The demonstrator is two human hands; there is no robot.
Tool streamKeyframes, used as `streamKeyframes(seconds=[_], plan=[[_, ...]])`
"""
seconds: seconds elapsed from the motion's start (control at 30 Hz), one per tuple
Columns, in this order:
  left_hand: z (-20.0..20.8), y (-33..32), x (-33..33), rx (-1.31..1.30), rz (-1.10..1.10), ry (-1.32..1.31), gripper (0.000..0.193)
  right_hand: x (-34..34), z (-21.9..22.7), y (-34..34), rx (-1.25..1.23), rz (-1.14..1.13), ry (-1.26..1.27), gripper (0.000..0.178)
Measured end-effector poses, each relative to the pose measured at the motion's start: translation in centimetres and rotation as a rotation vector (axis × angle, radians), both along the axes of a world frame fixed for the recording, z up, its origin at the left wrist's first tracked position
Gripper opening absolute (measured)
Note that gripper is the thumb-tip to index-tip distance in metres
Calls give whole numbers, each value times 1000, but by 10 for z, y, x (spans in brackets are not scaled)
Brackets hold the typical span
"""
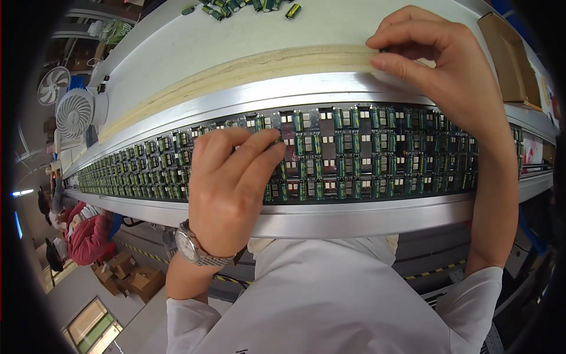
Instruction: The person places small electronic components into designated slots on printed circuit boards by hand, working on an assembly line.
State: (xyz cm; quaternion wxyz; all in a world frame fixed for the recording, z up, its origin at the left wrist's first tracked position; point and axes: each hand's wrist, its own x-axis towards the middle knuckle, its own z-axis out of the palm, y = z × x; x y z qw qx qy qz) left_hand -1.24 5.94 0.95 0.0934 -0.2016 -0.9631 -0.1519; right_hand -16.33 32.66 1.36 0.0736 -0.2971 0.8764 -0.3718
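We press our left hand [233,177], fingertips together, onto the circuit boards [354,153]; our right hand [436,65] pinches a small part beyond, on the worktop [236,41].

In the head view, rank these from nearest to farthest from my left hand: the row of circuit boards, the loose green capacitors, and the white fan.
1. Row of circuit boards: directly under the left hand, touching.
2. White fan: far left, beside the conveyor.
3. Loose green capacitors: top edge, across the belt.
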Motion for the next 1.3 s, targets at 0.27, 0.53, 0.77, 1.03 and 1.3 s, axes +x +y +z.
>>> streamKeyframes(seconds=[0.27,0.53,0.77,1.03,1.3], plan=[[2,-8,-1,-6,-118,-7,22,22,14,-8,-173,42,-97,23],[2,-13,-106,248,63,155,17,58,29,-30,-74,68,-127,22],[-3,22,-158,-48,90,59,14,70,9,-53,13,59,4,20],[2,-26,-116,206,5,56,10,72,-4,-55,46,44,41,18],[-9,-44,-109,549,-107,268,12,71,-4,-52,70,62,88,16]])
